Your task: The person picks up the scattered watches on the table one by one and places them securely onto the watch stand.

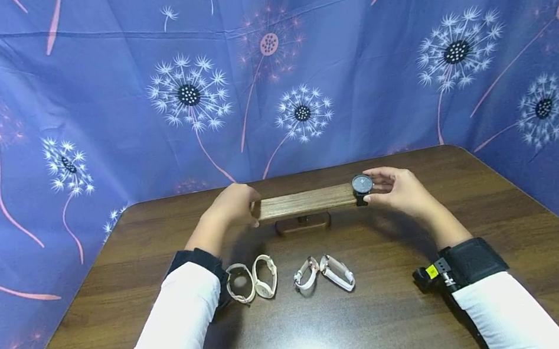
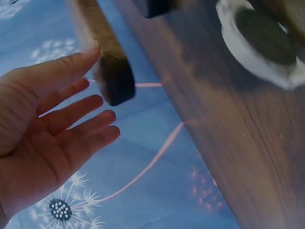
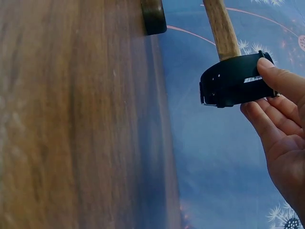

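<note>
**Round-faced black watch (image 1: 362, 184) held at the right end of a straight wooden bar (image 1: 307, 201)**

At the far left, the left hand (image 1: 232, 205) has its thumb against the bar's left end, its other fingers loosely spread beside it. It would do well to steady that end lightly, since a push from the right could tip or turn the stand.

Nearer, two cream watches (image 1: 264, 289) with looped straps rest on the brown wood-grain surface (image 1: 385, 314). In the middle, beneath the bar, sits the stand's dark rounded base (image 1: 302, 224); just right of centre and nearer lie two white-strapped watches (image 1: 338, 281), close together.

At the right, the right hand (image 1: 402, 190) pinches the black watch between thumb and fingers, its strap buckled into a loop. Whether the bar's tip is inside that loop cannot be told. The step seems to be fitting watch to bar: best to keep the loop round, square to the bar, and ease it along without letting the buckle catch.
</note>
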`<state>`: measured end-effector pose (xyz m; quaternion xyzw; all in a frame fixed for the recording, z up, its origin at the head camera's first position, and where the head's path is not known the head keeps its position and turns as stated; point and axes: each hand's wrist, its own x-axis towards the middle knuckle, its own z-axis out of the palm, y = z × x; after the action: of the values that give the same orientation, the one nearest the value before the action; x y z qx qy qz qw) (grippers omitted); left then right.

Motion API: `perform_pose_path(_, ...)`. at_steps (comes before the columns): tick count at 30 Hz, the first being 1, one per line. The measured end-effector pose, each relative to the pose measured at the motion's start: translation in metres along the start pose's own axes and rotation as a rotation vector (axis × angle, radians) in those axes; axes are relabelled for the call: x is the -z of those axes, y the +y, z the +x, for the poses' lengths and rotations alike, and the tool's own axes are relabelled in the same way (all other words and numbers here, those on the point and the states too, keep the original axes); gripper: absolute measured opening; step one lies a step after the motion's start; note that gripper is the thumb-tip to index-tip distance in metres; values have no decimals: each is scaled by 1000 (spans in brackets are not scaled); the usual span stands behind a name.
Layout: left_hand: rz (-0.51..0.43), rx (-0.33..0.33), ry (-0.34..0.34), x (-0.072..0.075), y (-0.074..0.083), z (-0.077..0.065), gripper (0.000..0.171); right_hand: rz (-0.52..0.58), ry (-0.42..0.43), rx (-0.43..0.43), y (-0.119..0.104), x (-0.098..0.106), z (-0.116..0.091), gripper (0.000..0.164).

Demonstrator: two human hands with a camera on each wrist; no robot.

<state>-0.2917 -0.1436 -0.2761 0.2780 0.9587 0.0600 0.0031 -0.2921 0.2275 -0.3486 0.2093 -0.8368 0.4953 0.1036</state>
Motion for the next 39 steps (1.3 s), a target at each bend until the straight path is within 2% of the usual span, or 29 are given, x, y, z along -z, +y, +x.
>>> perform_pose_path(5, 32, -2, -34, -5, -7, 9, 27, 24, -23, -27, 3, -4, 0, 58)
perform_pose_path(9, -1, -22, -33, -6, -10, 11, 46, -7, -34, -42, 4, -5, 2, 57)
perform_pose_path(12, -8, -22, -30, -3, -11, 10, 53, -35, -53, -37, 2, -7, 6, 56)
perform_pose_path(20, -31, 10, -40, 0, -12, 8, 54, -45, -102, -16, 0, -7, 13, 56)
perform_pose_path(30, -63, 39, -67, -2, -13, 13, 55, -47, -104, -3, 1, -10, 17, 55)
perform_pose_path(39, -58, 27, -51, -4, -14, 14, 55, -28, -125, 2, 1, -15, 21, 56)
